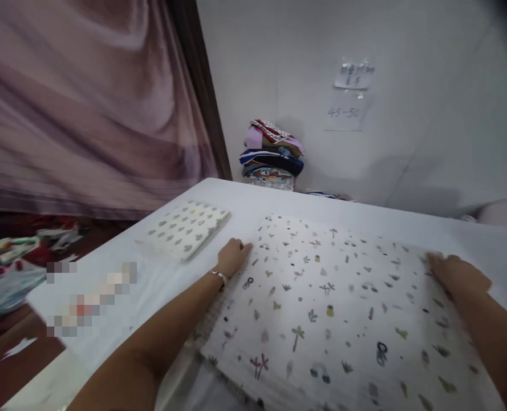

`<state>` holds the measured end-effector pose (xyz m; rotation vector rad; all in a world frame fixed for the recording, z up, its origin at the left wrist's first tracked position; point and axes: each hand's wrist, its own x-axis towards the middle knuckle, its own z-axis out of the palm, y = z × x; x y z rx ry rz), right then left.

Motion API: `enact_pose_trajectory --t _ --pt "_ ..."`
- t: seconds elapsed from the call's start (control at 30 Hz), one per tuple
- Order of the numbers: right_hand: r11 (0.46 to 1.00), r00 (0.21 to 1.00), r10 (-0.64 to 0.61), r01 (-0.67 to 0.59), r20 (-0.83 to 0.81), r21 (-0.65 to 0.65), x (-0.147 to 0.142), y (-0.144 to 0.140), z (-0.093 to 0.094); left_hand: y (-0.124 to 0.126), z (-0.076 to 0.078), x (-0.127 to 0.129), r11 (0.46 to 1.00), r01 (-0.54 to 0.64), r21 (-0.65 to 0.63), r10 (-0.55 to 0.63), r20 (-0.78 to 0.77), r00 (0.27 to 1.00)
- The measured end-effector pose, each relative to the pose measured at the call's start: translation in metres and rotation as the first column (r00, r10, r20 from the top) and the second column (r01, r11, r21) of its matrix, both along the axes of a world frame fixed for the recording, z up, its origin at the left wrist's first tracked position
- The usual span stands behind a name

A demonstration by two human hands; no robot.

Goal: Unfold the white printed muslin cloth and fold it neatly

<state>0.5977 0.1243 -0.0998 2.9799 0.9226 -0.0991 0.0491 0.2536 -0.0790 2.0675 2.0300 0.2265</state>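
Observation:
A large white cloth (pixel 334 302) printed with small plants and shapes lies spread flat on the white table (pixel 279 197). My left hand (pixel 232 256), with a bracelet at the wrist, rests curled on the cloth's left edge. My right hand (pixel 456 274) presses down on the cloth's far right edge. Whether either hand pinches the fabric or only lies on it, I cannot tell. A smaller folded white cloth (pixel 187 228) with grey leaf prints sits on the table, to the left of my left hand and apart from it.
A pile of folded colourful fabrics (pixel 272 154) stands against the white wall behind the table. Paper notes (pixel 351 94) hang on that wall. A mauve curtain (pixel 86 103) fills the left. Loose fabric scraps (pixel 17 268) lie on the floor at the left.

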Motion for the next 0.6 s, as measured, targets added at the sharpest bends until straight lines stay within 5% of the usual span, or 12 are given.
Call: enact_pose_trajectory --t 0.4,0.6 --pt "0.985 0.98 -0.139 0.151 -0.14 0.081 0.01 0.015 -0.003 0.02 -0.01 0.014 1.0 0.018 -0.008 -0.018 -0.012 1.0" --pt "0.985 0.975 -0.164 0.169 -0.149 0.022 0.009 0.022 0.005 0.065 -0.004 0.062 0.999 -0.012 -0.036 0.013 0.039 0.999"
